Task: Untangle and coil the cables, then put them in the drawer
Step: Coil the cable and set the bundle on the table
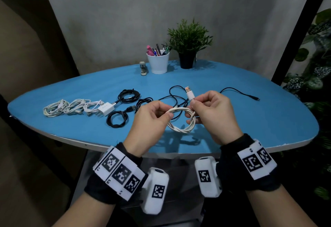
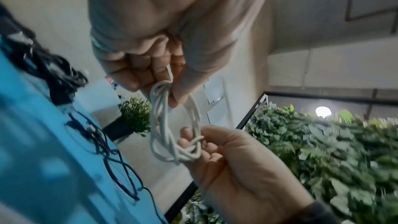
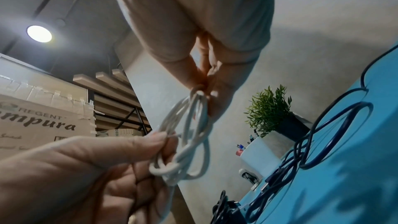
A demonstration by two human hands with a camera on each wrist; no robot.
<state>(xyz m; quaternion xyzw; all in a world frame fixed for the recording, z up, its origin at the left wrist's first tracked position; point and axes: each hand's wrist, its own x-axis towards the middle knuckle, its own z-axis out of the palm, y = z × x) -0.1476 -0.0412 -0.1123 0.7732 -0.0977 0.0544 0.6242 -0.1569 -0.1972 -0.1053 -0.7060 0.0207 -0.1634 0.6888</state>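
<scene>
While we pinch the white coil (image 1: 182,119) at both sides, left hand (image 1: 152,119) on its left bend and right hand (image 1: 211,112) on its right with the USB plug (image 1: 189,92) sticking up, the coiling of this cable looks nearly done. Each grip is pressed together on the strands, above the near middle of the tabletop (image 1: 268,119). Next, we judge, the plug end needs tucking through the loops. The cord is thin, smooth, springy. Farther off lie finished white bundles (image 1: 71,107), black coils (image 1: 117,117) and one loose black cable (image 1: 240,92).
</scene>
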